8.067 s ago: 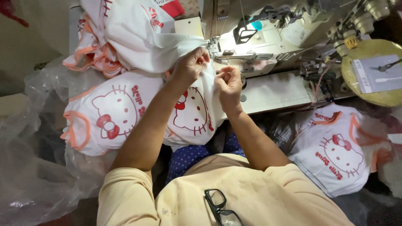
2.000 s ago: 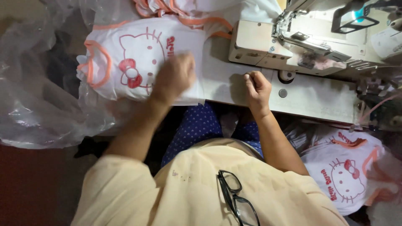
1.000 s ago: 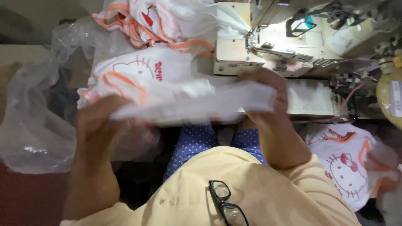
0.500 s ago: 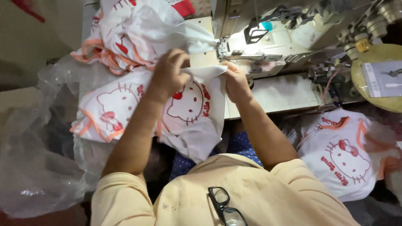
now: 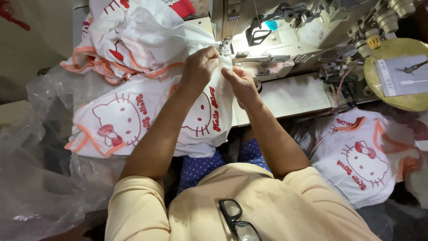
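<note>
White cat-print shirt (image 5: 203, 120) hangs off front edge of sewing machine (image 5: 285, 40), top bunched right by needle. Our left hand (image 5: 199, 67) closed tight on shirt cloth; our right hand (image 5: 240, 82) pinches same cloth just beside it. We think fingers near needle could get poked, or cloth could bunch and sew crooked. Machine table (image 5: 294, 96) white, crowded. Shirt pile (image 5: 129, 40) left of machine. Clear plastic sheet (image 5: 40, 178) below pile.

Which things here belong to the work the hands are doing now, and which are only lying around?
In the work:
- left hand and right hand, both gripping the white shirt
- sewing machine, just beyond the hands

Lying around:
- pile of shirts, upper left
- flat shirt, on the left
- shirt, lower right
- clear plastic sheet
- glasses
- yellow disc
</note>
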